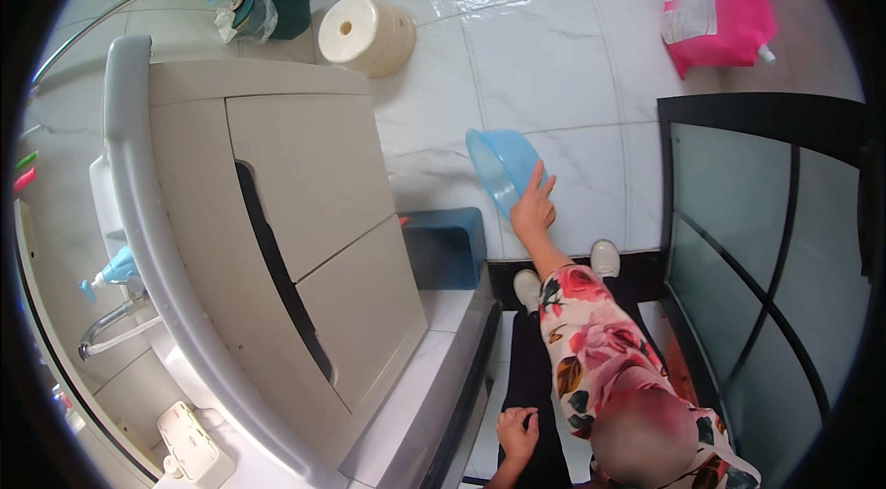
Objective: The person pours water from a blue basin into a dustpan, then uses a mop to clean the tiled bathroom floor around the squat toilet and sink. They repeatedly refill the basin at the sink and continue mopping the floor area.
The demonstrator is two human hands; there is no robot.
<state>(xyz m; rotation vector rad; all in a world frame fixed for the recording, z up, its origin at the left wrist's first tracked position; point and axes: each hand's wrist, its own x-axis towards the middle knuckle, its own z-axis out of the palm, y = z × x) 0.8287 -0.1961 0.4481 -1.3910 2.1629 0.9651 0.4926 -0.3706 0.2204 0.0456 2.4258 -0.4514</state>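
A translucent light-blue plastic basin (509, 158) is tilted on its side above the tiled floor, its opening facing left. My right hand (535, 211), at the end of a floral sleeve, holds the basin at its lower right rim; two fingers stretch along the outside and the thumb is hidden. Down by the thigh of the black trousers (529, 378), my left hand (518, 432) is loosely curled, and no object shows in it. White shoes (606, 259) stand at the dark door threshold (574, 267). A round blurred patch covers part of the floral top.
Left: a beige vanity cabinet (304, 164) under a white sink counter edge (156, 212), with a blue tub (446, 247) beside its base. Beyond stand a cream stool (381, 36) and a green bin (291, 4). Right: a black-framed frosted glass door (734, 177) and a pink refill pouch (720, 11).
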